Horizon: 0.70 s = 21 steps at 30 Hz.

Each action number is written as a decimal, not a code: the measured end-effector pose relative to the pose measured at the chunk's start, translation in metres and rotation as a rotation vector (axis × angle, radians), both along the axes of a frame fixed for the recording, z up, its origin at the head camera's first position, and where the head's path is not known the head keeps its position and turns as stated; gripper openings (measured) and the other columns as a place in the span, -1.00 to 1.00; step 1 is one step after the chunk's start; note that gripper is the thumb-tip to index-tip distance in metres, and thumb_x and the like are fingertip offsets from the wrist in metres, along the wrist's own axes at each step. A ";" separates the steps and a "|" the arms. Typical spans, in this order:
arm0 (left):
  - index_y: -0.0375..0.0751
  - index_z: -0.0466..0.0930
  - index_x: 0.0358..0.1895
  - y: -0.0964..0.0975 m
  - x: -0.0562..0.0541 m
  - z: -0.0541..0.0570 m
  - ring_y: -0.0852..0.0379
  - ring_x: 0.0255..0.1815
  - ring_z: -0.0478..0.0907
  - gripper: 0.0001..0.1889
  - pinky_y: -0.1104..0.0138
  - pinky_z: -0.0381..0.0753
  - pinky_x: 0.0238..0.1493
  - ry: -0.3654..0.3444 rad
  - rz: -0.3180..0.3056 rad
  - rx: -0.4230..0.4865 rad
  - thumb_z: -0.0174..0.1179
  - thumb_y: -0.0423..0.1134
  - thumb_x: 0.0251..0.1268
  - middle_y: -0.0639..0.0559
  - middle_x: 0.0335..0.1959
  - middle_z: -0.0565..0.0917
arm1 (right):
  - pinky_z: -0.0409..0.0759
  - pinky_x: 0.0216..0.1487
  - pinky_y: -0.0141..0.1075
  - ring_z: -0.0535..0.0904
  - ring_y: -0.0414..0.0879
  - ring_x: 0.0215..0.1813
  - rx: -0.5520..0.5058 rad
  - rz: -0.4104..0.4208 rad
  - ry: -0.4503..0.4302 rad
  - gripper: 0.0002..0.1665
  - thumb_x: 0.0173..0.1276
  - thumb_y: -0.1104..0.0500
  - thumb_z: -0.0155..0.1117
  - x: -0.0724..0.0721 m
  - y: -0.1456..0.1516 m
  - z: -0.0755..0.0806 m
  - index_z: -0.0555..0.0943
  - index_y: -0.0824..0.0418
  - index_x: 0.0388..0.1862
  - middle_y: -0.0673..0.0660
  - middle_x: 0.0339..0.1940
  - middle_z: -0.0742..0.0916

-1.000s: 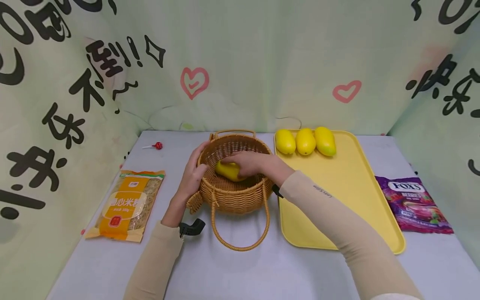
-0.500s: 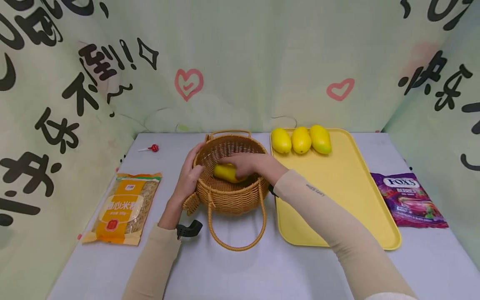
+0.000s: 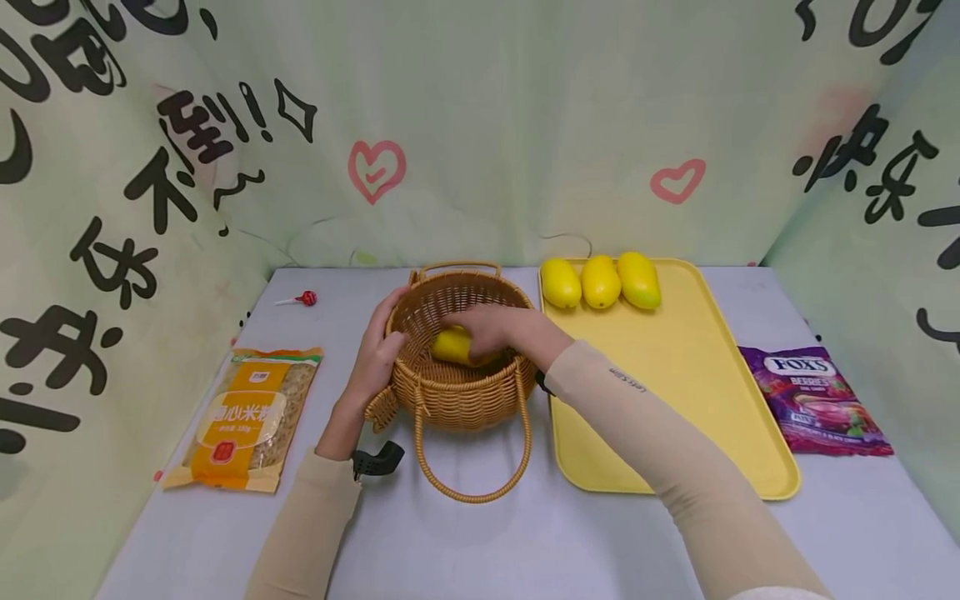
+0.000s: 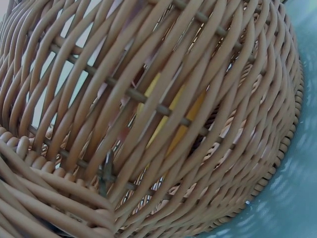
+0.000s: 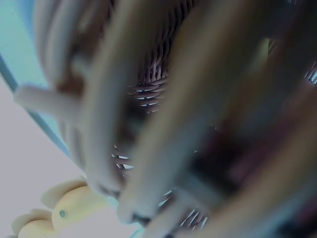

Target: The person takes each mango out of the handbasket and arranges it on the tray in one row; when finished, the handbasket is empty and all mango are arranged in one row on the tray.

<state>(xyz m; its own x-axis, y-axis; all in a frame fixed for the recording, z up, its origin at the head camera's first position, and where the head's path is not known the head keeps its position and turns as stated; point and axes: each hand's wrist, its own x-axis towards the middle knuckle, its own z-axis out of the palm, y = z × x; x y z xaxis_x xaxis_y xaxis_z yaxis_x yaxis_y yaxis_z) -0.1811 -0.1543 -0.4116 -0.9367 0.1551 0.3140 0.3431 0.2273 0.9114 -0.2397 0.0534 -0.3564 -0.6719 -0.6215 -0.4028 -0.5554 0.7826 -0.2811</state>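
Observation:
A round wicker basket (image 3: 465, 408) stands mid-table, its long loop handle hanging down at the front. My left hand (image 3: 377, 348) grips the basket's left rim, thumb over the edge. Inside the basket, my right hand (image 3: 491, 329) holds a yellow mango (image 3: 452, 345) from above, low near the bottom; its fingertips are partly hidden by the fruit. Through the weave in the left wrist view, yellow strips of the mango (image 4: 166, 119) show behind the basket wall (image 4: 237, 99). Blurred wicker (image 5: 163, 148) fills most of the right wrist view.
A yellow tray (image 3: 675, 400) at right bears three yellow mangoes (image 3: 601, 282) along its back edge. Beyond it lies a purple FOX'S candy bag (image 3: 817, 404). An orange-labelled grain bag (image 3: 247, 421) and a red lollipop (image 3: 306, 297) lie at left. Curtains (image 3: 480, 167) enclose the table.
The head view has shifted slightly. In the basket, the mango and right hand have moved a little to the right; the left hand stays on the rim.

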 end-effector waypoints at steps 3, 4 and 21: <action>-0.05 0.14 0.55 0.000 0.001 0.000 0.02 0.60 0.06 -0.27 -0.06 0.07 0.56 -0.003 0.000 -0.001 -0.15 -0.43 0.23 -0.03 0.57 0.18 | 0.34 0.46 -0.01 0.36 0.09 0.47 0.010 0.008 0.056 -0.13 0.28 0.16 0.26 0.001 0.001 0.000 0.23 -0.05 0.57 0.14 0.52 0.42; -0.04 0.14 0.56 0.000 0.002 0.000 0.03 0.60 0.06 -0.26 -0.06 0.07 0.56 -0.006 0.000 -0.001 -0.15 -0.43 0.23 -0.02 0.57 0.18 | 0.35 0.46 0.01 0.36 0.10 0.48 0.014 0.007 0.073 -0.15 0.29 0.15 0.25 0.002 0.001 0.001 0.24 -0.06 0.56 0.14 0.52 0.42; -0.35 0.08 0.54 0.007 0.021 0.036 -0.14 0.61 0.01 -0.30 -0.10 0.02 0.56 -0.039 -0.012 -0.036 -0.19 -0.55 0.25 -0.26 0.57 0.13 | 0.61 0.02 -0.03 0.61 0.04 0.05 -0.011 0.028 0.319 -0.17 0.19 0.11 0.27 0.010 0.011 0.019 0.35 -0.08 0.49 0.16 0.32 0.57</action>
<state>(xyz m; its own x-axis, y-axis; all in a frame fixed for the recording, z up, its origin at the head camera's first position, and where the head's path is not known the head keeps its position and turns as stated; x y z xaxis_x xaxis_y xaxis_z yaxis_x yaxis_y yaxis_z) -0.1598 -0.1473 -0.3756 -0.9461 0.1769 0.2712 0.3103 0.2559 0.9155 -0.2297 0.0642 -0.3371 -0.7456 -0.6448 -0.1679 -0.6384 0.7635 -0.0974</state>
